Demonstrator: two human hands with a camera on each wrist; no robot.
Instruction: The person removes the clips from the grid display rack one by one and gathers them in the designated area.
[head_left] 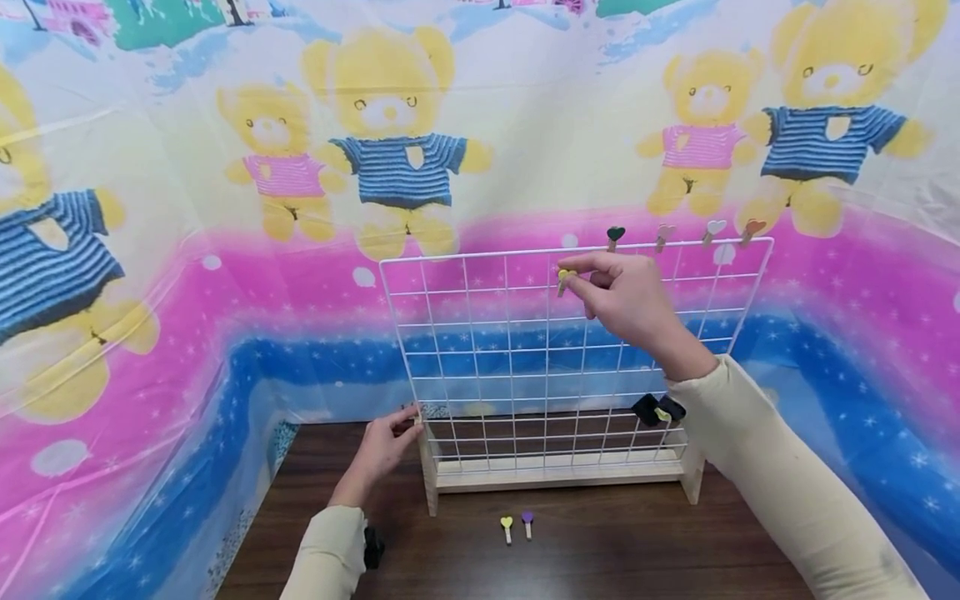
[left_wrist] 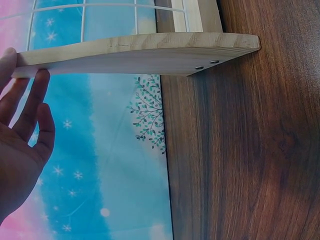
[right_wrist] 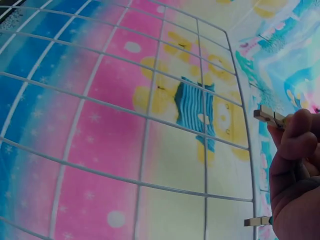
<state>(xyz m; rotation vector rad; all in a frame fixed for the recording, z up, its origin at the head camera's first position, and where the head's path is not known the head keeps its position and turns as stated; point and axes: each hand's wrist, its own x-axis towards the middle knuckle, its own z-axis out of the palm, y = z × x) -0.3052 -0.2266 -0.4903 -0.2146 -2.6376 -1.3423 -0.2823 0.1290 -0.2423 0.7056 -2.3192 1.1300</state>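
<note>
Thumb and fingers of my right hand [head_left: 626,296] pinch a small wooden clothespin with a yellow heart [head_left: 562,282]. It is close to the top wire of a white wire grid [head_left: 480,256]; in the right wrist view the tip of this clothespin [right_wrist: 265,115] points toward that wire. My left hand [head_left: 378,454] grips the upper end of the grid's left wooden upright [left_wrist: 140,47], thumb on one face and fingers on the other. Heart clothespins in green [head_left: 616,233], pink [head_left: 664,235], white [head_left: 715,229] and orange [head_left: 754,227] are clipped along the top wire's right half.
On the dark wooden table [head_left: 600,550], before the stand's base bar [head_left: 555,477], lie a yellow-heart clothespin [head_left: 507,525] and a purple-heart one [head_left: 527,521]. A cloth printed with bears [head_left: 405,167] hangs behind and around. Black wrist mounts sit on both sleeves.
</note>
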